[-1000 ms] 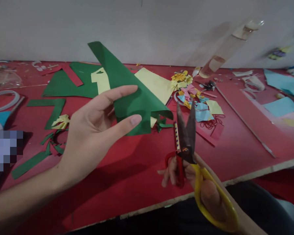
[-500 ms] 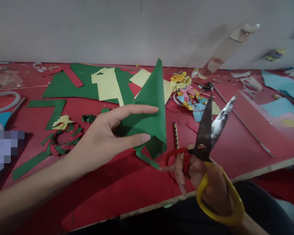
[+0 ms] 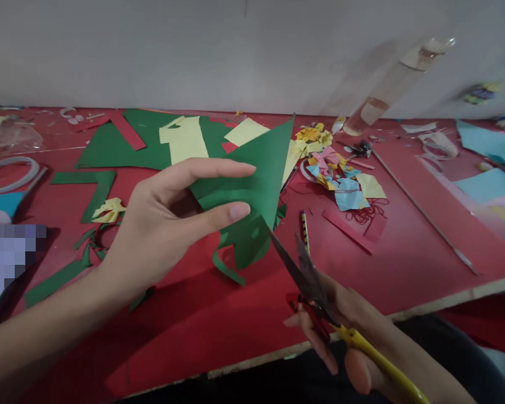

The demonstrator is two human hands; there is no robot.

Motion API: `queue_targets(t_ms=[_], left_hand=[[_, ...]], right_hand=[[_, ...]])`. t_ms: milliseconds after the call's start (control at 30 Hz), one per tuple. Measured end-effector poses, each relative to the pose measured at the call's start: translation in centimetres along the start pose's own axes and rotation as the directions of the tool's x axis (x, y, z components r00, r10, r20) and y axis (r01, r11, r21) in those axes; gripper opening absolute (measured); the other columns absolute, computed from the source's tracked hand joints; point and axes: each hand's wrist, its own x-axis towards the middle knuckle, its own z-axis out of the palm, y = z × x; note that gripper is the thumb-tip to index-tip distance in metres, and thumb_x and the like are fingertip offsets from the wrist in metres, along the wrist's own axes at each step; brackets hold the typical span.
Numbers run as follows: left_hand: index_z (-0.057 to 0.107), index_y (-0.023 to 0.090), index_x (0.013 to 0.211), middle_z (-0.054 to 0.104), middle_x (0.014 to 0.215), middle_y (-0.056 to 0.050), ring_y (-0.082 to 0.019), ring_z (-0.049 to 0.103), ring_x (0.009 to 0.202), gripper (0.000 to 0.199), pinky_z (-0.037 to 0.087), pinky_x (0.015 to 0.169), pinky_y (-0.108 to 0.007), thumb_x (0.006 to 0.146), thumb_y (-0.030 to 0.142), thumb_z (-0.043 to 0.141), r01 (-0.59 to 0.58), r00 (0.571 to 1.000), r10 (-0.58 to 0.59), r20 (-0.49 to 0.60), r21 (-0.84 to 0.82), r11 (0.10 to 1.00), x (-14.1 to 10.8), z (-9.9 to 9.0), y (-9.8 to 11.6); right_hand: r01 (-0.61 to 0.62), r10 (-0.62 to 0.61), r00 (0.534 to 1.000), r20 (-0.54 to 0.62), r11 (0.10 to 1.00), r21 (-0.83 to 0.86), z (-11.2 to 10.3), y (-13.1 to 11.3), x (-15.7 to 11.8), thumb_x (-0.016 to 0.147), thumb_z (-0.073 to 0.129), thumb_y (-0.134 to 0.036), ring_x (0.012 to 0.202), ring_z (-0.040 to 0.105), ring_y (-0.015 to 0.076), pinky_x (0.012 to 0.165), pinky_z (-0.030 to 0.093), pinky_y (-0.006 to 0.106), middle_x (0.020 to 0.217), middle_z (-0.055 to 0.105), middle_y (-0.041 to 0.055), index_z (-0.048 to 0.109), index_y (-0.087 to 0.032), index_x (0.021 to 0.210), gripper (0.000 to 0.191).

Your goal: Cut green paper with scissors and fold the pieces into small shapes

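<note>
A sheet of green paper (image 3: 256, 174), its lower edge curled, stands raised over the red table with my left hand (image 3: 172, 213) holding it between thumb and fingers. My right hand (image 3: 345, 325) grips scissors (image 3: 315, 292) with one yellow and one red handle. Their blades are slightly parted, and one tip is at the lower right edge of the green paper. A thin green strip (image 3: 228, 270) hangs below the sheet.
Green paper (image 3: 126, 140) and cream paper (image 3: 188, 140) lie behind. Folded colored pieces (image 3: 328, 163), a striped pencil (image 3: 305, 229) and a long thin stick (image 3: 421, 207) are right of the sheet. A bottle (image 3: 395, 90) leans against the wall; a white tape ring (image 3: 12, 185) lies left.
The scissors have swung down and left to the green paper, and their blades have closed partly. The green sheet has tilted, and my left hand has shifted slightly left and up.
</note>
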Motion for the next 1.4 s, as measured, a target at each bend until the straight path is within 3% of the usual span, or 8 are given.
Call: queue_targets(t_ms=[233,400,467,700,867,1000,1167,1400], left_hand=[[0.077,0.038,0.112,0.076,0.106,0.010,-0.012,0.070,0.099,0.036,0.060,0.084,-0.018,0.083,0.018,0.082,0.061,0.998,-0.061,0.013,0.026,0.998,-0.3,0.4,0.5],[0.076,0.040,0.113,0.075,0.097,0.011,-0.003,0.047,0.050,0.033,0.036,0.037,-0.014,0.082,0.031,0.083,0.070,0.987,-0.100,0.123,0.228,0.971,-0.3,0.1,0.8],[0.076,0.040,0.113,0.075,0.095,0.010,-0.002,0.040,0.044,0.030,0.028,0.032,-0.016,0.083,0.034,0.081,0.065,0.982,-0.109,0.152,0.268,0.961,-0.3,0.0,0.7],[0.070,0.039,0.122,0.074,0.096,0.007,-0.010,0.068,0.075,0.040,0.057,0.063,-0.014,0.085,0.028,0.079,0.081,0.946,-0.131,0.297,0.175,0.981,-0.4,-0.1,0.2],[0.072,0.040,0.120,0.073,0.100,0.005,-0.012,0.069,0.080,0.040,0.057,0.066,-0.015,0.083,0.030,0.081,0.087,0.930,-0.169,0.327,0.251,0.964,-0.4,-0.2,0.3],[0.072,0.040,0.120,0.070,0.116,0.002,-0.018,0.068,0.104,0.040,0.059,0.081,-0.022,0.082,0.033,0.081,0.012,0.929,-0.122,0.349,0.301,0.954,-0.2,-0.4,0.4],[0.070,0.044,0.124,0.072,0.120,0.001,-0.027,0.059,0.129,0.046,0.060,0.074,-0.023,0.080,0.039,0.082,-0.014,0.904,-0.154,0.399,0.388,0.921,-0.1,-0.8,0.6],[0.066,0.048,0.128,0.076,0.111,0.004,-0.027,0.050,0.141,0.049,0.052,0.107,-0.036,0.082,0.040,0.081,-0.018,0.881,-0.171,0.442,0.392,0.920,0.0,-0.9,1.1]], right_hand=[[-0.057,0.058,0.998,-0.013,0.995,0.084,0.4,-0.1,0.5,0.068,0.068,-0.082,0.055,0.052,0.0119,0.068,0.053,0.031,0.070,0.057,-0.0031,0.054,-0.021,0.111,0.076],[-0.106,0.107,0.994,-0.002,0.988,0.114,0.5,-0.7,0.6,0.070,0.066,-0.082,0.055,0.056,0.0132,0.068,0.054,0.032,0.072,0.060,-0.0006,0.054,-0.021,0.104,0.071],[-0.109,0.110,0.994,0.000,0.987,0.120,0.5,-0.6,0.6,0.071,0.064,-0.083,0.055,0.056,0.0131,0.068,0.055,0.032,0.074,0.061,-0.0003,0.054,-0.021,0.107,0.073],[-0.066,0.070,0.997,-0.019,0.985,0.160,0.7,-0.3,0.7,0.071,0.067,-0.081,0.057,0.055,0.0122,0.064,0.055,0.029,0.076,0.059,-0.0009,0.054,-0.020,0.114,0.075],[-0.051,0.054,0.998,-0.016,0.992,0.118,0.5,-0.6,0.7,0.075,0.066,-0.078,0.062,0.054,0.0118,0.064,0.055,0.027,0.081,0.057,0.0003,0.055,-0.020,0.107,0.067],[-0.048,0.048,0.999,0.000,0.997,0.064,0.4,-0.8,0.8,0.076,0.065,-0.078,0.063,0.053,0.0112,0.071,0.055,0.030,0.078,0.056,-0.0009,0.055,-0.019,0.099,0.064],[-0.042,0.041,0.999,0.009,0.998,0.046,0.4,-1.0,0.8,0.074,0.064,-0.081,0.062,0.050,0.0109,0.067,0.053,0.027,0.076,0.053,-0.0022,0.053,-0.020,0.096,0.066],[-0.058,0.058,0.998,0.039,0.998,0.000,0.2,-1.1,0.9,0.070,0.064,-0.084,0.059,0.048,0.0103,0.056,0.046,0.023,0.074,0.053,-0.0023,0.048,-0.021,0.090,0.068]])
